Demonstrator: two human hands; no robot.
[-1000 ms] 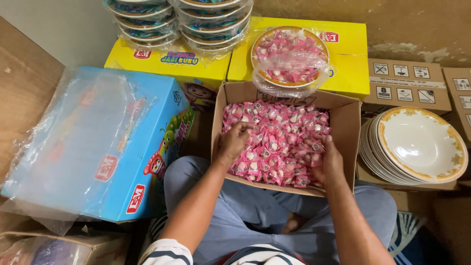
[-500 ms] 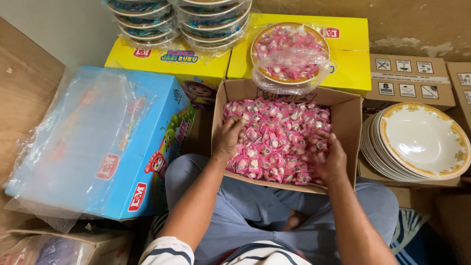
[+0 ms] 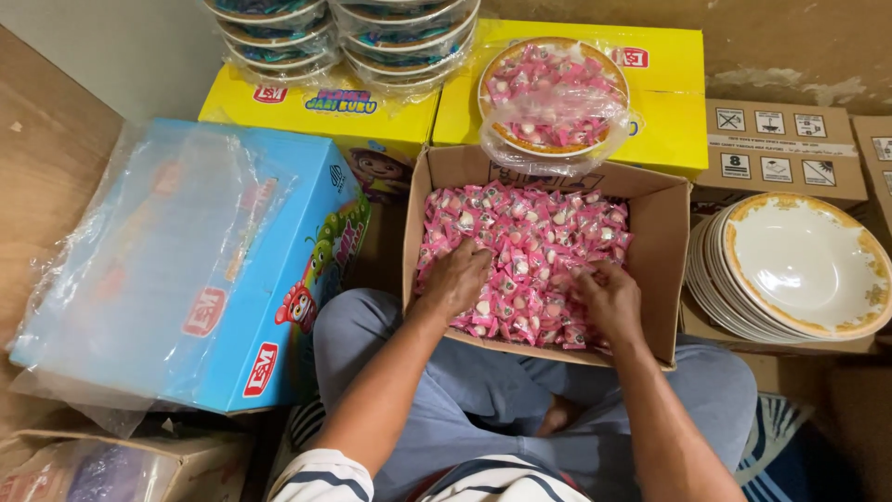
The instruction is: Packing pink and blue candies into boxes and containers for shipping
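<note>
Bare plaster wall behind, cartons stacked along it; I am seated on the floor with an open cardboard box [image 3: 655, 270] resting against my knees.

Contents: the box is filled with small pink-wrapped sweets [image 3: 530, 242], loose and lying at all angles, so the heap has no long axis of its own. The box runs longer across me than away from me.

Hands: my left hand [image 3: 455, 279] lies palm down on the near left part of the heap, fingers curled into the sweets. Whether it has closed on any I cannot tell. My right hand [image 3: 609, 299] is at the near right, fingers bunched and pinching at the wrappers; what it holds, if anything, is hidden beneath the knuckles. Both hands touch the sweets. The bulk of the heap lies forward of both, toward the far wall of the box, and neither hand is clearly nearer to it.

Surroundings: a filled plate wrapped in clear film [image 3: 555, 98] sits just beyond the box on a yellow carton [image 3: 669, 121]. A stack of empty white plates with gold rims [image 3: 799, 270] stands to my right. A blue carton in loose plastic [image 3: 195, 270] lies to my left. Stacked wrapped bowls [image 3: 344, 33] stand at the back left.
</note>
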